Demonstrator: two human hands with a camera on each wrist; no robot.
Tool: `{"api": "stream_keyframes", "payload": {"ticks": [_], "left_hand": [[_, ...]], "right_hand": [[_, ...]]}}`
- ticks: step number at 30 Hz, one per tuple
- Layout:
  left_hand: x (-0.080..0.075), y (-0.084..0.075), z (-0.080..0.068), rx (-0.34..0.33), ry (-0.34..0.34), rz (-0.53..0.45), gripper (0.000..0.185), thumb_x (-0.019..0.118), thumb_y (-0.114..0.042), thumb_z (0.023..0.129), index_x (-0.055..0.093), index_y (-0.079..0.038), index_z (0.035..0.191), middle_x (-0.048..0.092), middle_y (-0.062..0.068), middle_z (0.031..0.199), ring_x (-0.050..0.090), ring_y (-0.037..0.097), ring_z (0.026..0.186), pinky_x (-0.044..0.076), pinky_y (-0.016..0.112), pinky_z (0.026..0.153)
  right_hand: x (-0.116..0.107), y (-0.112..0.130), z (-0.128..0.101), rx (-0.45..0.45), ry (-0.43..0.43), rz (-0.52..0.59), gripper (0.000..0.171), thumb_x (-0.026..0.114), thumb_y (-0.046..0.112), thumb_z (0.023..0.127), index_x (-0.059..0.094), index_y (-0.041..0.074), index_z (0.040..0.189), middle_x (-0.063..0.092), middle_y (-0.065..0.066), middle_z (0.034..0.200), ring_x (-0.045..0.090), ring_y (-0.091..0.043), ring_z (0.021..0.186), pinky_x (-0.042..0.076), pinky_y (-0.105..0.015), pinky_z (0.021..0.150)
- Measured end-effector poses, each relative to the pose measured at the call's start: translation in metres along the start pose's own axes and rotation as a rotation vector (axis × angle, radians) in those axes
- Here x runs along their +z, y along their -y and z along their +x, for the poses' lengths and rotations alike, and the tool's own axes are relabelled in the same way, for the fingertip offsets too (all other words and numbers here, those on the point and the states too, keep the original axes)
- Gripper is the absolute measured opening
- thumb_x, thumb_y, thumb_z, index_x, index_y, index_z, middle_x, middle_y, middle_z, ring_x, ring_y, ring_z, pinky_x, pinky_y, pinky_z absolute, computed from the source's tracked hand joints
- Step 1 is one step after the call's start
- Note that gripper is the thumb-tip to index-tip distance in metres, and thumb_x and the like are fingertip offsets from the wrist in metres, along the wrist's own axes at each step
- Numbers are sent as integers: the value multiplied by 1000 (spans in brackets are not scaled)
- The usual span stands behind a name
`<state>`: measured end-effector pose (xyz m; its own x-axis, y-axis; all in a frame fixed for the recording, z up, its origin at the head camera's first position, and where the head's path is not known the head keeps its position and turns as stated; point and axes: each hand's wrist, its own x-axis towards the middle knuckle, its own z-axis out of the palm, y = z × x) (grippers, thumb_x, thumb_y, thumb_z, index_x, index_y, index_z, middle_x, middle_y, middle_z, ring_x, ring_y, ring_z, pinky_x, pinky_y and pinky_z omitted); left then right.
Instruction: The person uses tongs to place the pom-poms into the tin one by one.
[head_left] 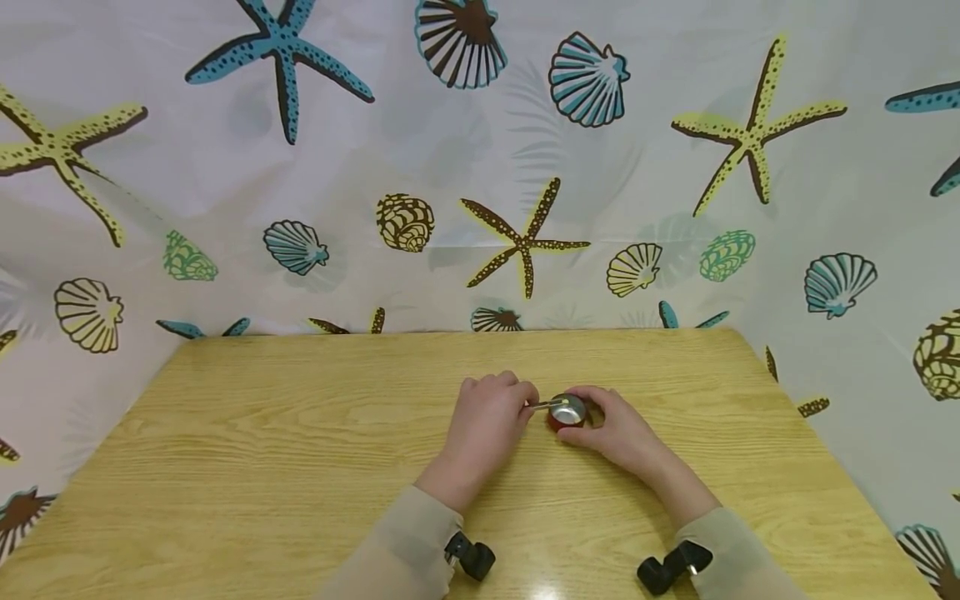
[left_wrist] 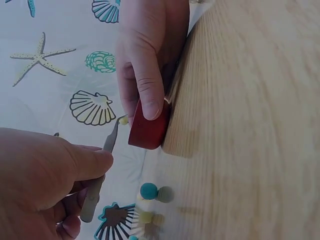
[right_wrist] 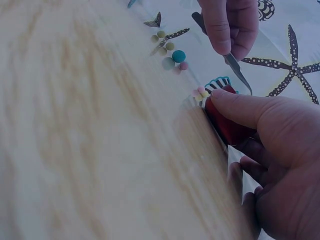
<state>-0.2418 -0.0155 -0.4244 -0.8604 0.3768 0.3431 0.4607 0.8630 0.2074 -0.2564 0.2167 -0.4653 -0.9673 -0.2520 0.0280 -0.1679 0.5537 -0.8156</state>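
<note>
Head view: I judge work midway, left hand (head_left: 487, 417) pinching tweezers (head_left: 546, 405) over red cup (head_left: 567, 412) gripped by right hand (head_left: 611, 429) mid-desk (head_left: 300, 433), beads (left_wrist: 148, 191) remaining outside.

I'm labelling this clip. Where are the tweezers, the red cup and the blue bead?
tweezers (left_wrist: 109, 141), left wrist view, on the metal shaft above the thumb.
red cup (left_wrist: 148, 131), left wrist view, on its red side wall.
blue bead (right_wrist: 178, 56), right wrist view, on its round face.
</note>
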Motion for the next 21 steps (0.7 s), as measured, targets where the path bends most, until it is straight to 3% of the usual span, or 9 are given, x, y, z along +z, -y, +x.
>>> {"api": "stream_keyframes", "payload": {"ticks": [9,21], "left_hand": [[4,1,-2,24,-7,7,8,84,-21,102,83,-22,110,73,-4,98,69,21,89,49,44,84],[2,5,-2,-10,-20,-3,7,83,-22,103,83,-22,109,72,-4,99,68,21,90,49,44,85]], "right_hand": [[1,2,-3,4,3,2,61,89,31,97,65,10,150,65,-13,145,56,-36,141,37,-62,120],[0,2,-3,-10,1,10,62,90,31,97,65,10,150,65,-14,148,54,-38,144,36,-63,121]]}}
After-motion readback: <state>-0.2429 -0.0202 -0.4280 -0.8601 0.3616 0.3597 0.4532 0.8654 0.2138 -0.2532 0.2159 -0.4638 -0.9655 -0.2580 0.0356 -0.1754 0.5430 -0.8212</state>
